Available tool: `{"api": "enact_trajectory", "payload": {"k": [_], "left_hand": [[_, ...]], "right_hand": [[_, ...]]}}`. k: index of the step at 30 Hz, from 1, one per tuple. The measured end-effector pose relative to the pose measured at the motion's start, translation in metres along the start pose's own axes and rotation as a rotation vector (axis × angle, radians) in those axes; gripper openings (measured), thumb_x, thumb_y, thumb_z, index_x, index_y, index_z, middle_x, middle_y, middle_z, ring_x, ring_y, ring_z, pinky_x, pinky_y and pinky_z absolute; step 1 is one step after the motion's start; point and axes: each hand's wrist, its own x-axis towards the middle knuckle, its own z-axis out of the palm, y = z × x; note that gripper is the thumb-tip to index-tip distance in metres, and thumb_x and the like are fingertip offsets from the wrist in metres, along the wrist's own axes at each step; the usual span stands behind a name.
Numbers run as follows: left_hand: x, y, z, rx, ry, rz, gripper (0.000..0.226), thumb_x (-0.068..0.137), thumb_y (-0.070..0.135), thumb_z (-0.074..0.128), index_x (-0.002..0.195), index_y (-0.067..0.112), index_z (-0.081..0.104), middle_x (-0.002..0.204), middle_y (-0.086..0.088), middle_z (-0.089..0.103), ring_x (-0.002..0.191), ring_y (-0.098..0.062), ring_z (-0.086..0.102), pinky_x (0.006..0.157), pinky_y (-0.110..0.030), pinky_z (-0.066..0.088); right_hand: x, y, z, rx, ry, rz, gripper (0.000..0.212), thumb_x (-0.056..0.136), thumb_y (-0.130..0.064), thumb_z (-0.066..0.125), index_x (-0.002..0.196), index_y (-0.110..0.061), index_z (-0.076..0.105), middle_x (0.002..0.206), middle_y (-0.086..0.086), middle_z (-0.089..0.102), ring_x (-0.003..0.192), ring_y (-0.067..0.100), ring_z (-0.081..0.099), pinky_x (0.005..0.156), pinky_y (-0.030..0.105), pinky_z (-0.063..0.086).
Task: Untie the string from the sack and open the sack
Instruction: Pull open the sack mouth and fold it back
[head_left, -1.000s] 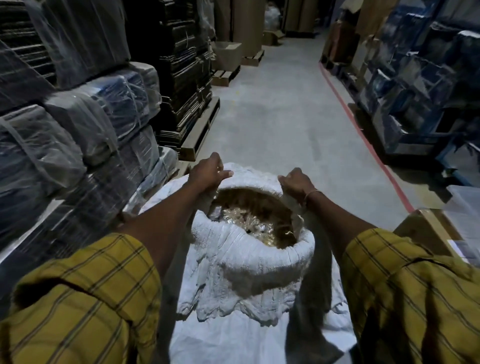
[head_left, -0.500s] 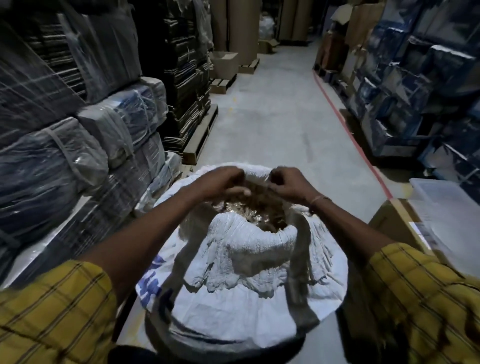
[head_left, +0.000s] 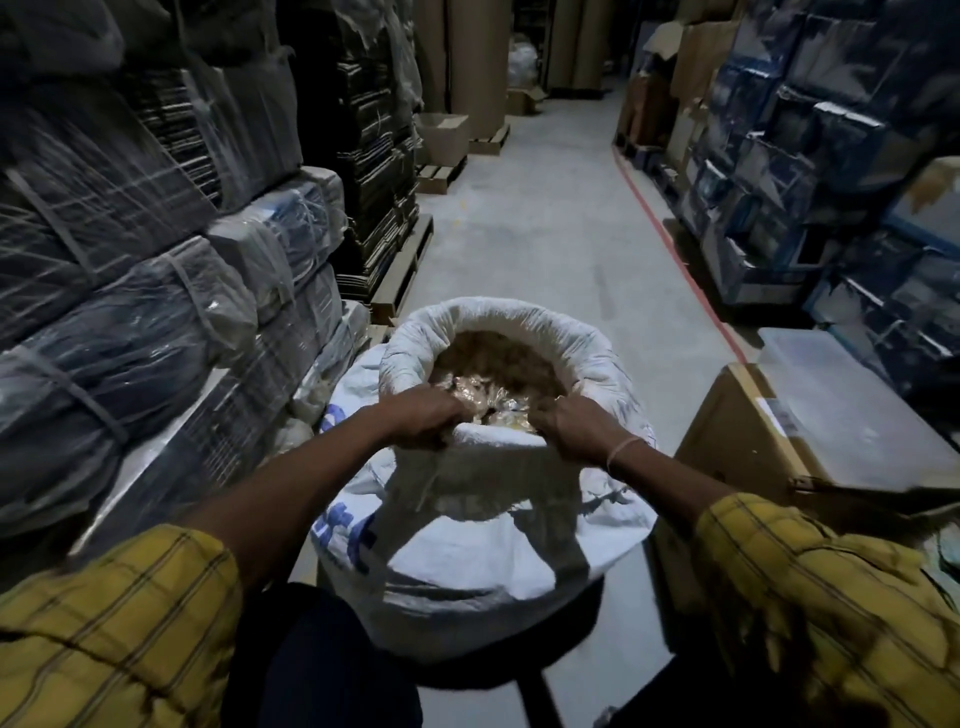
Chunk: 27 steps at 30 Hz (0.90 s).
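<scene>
Your left hand and your right hand are both closed tightly on the near rim of the white sack, which stands open on the floor between your arms. Its rolled mouth shows brown contents. A cardboard box stands just beside it.

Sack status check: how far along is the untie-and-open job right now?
Done: the sack has its mouth wide open, no string visible around it, rim rolled down at the far side, contents exposed. In hand: the left hand and right hand grip the near rim. Left: probably only rolling that near edge down.
</scene>
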Motion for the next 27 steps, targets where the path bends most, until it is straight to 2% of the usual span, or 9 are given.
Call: {"api": "enact_trajectory", "payload": {"k": [3,7,10,13,16,18,21,25,27], "left_hand": [[-0.009,0.023,-0.002,0.049,-0.157,0.054,0.039,0.079,0.034,0.079,0.114,0.020,0.068,0.105,-0.004,0.073,0.095,-0.028,0.068,0.082,-0.038,0.052],[0.000,0.035,-0.017,-0.100,-0.187,-0.048,0.062,0.087,0.072,0.063,0.101,0.011,0.066,0.091,-0.006,0.071,0.079,-0.028,0.064,0.072,-0.037,0.049],[0.021,0.027,-0.033,-0.190,0.053,-0.170,0.044,0.108,0.046,0.045,0.112,0.007,0.065,0.103,-0.017,0.067,0.088,-0.030,0.060,0.075,-0.034,0.042],[0.043,0.012,-0.034,-0.062,0.244,-0.300,0.025,0.105,0.033,0.055,0.114,0.015,0.069,0.110,-0.013,0.067,0.101,-0.032,0.067,0.077,-0.038,0.051],[0.059,0.004,-0.027,0.127,0.206,-0.401,0.019,0.094,0.023,0.071,0.113,0.023,0.074,0.113,-0.005,0.070,0.106,-0.028,0.069,0.079,-0.038,0.053],[0.065,-0.005,-0.021,0.241,0.087,-0.479,0.026,0.093,0.023,0.071,0.119,0.025,0.073,0.125,-0.007,0.069,0.123,-0.031,0.062,0.101,-0.045,0.047],[0.056,-0.023,-0.005,0.258,-0.113,-0.590,0.046,0.104,0.034,0.053,0.150,0.028,0.050,0.165,-0.017,0.034,0.157,-0.040,0.021,0.122,-0.066,0.013],[0.032,-0.043,0.009,0.190,-0.157,-0.624,0.068,0.106,0.027,0.044,0.167,0.029,0.012,0.174,-0.018,0.004,0.162,-0.036,-0.007,0.119,-0.076,-0.006],[0.024,-0.044,0.010,0.166,-0.106,-0.603,0.082,0.102,0.031,0.056,0.167,0.027,0.006,0.174,-0.017,0.005,0.163,-0.034,-0.005,0.119,-0.077,-0.004]], "right_hand": [[-0.014,-0.013,0.004,-0.020,-0.258,-0.058,0.003,0.083,-0.018,0.060,0.084,-0.015,0.061,0.086,0.011,0.068,0.080,0.035,0.066,0.063,0.038,0.048],[-0.012,-0.017,-0.022,0.320,-0.410,0.118,0.058,0.078,-0.075,0.062,0.076,-0.017,0.061,0.079,-0.001,0.065,0.076,0.022,0.060,0.069,0.032,0.044],[0.015,0.000,-0.035,0.684,-0.133,0.396,0.060,0.089,-0.067,0.057,0.082,-0.009,0.073,0.082,0.008,0.075,0.079,0.025,0.068,0.076,0.033,0.051],[0.047,0.014,-0.028,0.487,0.032,0.508,0.026,0.083,-0.032,0.072,0.073,-0.010,0.065,0.078,0.013,0.070,0.079,0.034,0.068,0.064,0.033,0.048],[0.071,0.014,-0.024,0.330,-0.053,0.504,0.013,0.086,-0.019,0.070,0.087,-0.006,0.072,0.096,0.019,0.071,0.095,0.035,0.069,0.071,0.030,0.046],[0.075,0.020,-0.014,0.225,-0.184,0.461,0.049,0.085,-0.023,0.075,0.128,-0.002,0.064,0.135,0.024,0.060,0.124,0.039,0.058,0.097,0.036,0.047],[0.059,0.030,0.004,0.031,-0.483,0.545,0.104,0.082,-0.050,0.074,0.161,-0.018,0.015,0.168,0.016,0.006,0.153,0.044,0.007,0.121,0.060,0.006],[0.036,0.055,0.029,0.055,-0.572,0.768,0.063,0.102,-0.042,0.031,0.160,-0.032,0.009,0.169,0.012,-0.011,0.150,0.044,-0.024,0.110,0.074,-0.019],[0.028,0.059,0.033,0.023,-0.573,0.785,0.060,0.101,-0.041,0.032,0.158,-0.034,0.014,0.169,0.010,-0.011,0.150,0.043,-0.025,0.105,0.076,-0.022]]}}
